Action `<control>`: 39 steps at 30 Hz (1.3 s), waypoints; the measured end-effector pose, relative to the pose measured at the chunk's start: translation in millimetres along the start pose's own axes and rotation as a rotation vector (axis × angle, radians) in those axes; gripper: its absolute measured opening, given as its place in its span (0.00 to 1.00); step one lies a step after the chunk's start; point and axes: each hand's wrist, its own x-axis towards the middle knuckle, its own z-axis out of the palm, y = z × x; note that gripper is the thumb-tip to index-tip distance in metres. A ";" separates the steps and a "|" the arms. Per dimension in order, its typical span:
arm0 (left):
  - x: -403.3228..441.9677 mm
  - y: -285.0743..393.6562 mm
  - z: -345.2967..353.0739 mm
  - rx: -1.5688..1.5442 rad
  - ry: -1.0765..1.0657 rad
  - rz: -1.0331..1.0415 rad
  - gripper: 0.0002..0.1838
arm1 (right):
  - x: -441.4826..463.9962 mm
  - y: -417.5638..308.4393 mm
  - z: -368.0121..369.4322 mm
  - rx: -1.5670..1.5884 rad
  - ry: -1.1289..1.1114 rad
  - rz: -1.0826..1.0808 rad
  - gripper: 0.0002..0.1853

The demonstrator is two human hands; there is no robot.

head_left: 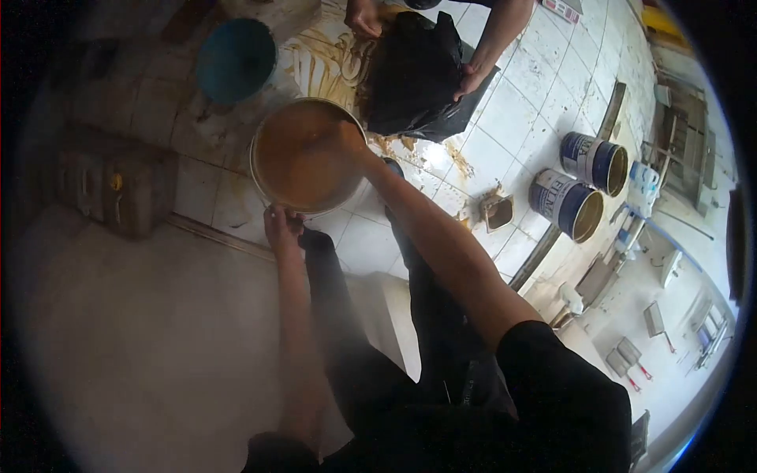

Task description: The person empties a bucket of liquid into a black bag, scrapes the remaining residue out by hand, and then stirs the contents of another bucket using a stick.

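Observation:
A round, pale-rimmed bucket stands between my legs, with brown-orange matter inside it. My left hand is closed on the near rim of this bucket. Over and partly inside its opening, at the right side, is my right hand. Blur and the brown contents hide the fingers of that hand, and whether it holds anything does not show. Just beyond the bucket lies a black plastic bag, with another person's hands on either side of it.
A teal basin sits at the far left on the smeared tile floor. Two blue-and-white paint cans and a small square container stand to the right. A dark box-like object is at the left. Wire-mesh baskets with red handles lie farther right.

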 end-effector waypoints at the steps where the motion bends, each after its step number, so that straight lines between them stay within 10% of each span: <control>1: 1.9 0.0 3.1 -0.040 0.001 0.021 0.18 | 0.0 7.1 0.0 0.020 -0.042 0.048 0.11; 4: -4.7 10.0 15.4 -0.019 0.026 0.002 0.18 | 5.2 29.8 8.0 0.271 -0.010 -0.242 0.11; 6: -3.7 10.9 17.8 -0.002 0.028 -0.009 0.18 | -6.8 -9.0 -9.0 0.970 -0.034 0.357 0.12; 9: -5.1 11.4 16.2 0.038 0.039 -0.021 0.19 | -7.9 -20.9 -21.3 1.110 0.060 0.408 0.06; 17: 1.9 5.0 5.4 0.039 -0.024 0.002 0.19 | -3.1 21.6 8.1 0.781 0.334 0.222 0.12; 28: -0.9 9.0 12.4 0.068 0.061 -0.067 0.19 | -4.1 -10.2 -25.3 0.944 0.218 0.623 0.22; 33: -4.8 17.3 16.3 0.088 0.042 -0.080 0.18 | -4.8 7.1 -35.1 0.758 0.288 0.253 0.13; 35: -2.7 17.3 18.9 0.134 0.083 -0.094 0.18 | -4.9 -6.5 -54.0 1.268 0.370 0.403 0.08; 39: -0.7 12.5 14.6 0.095 0.045 -0.034 0.17 | 4.2 10.1 -73.9 1.316 0.460 0.235 0.06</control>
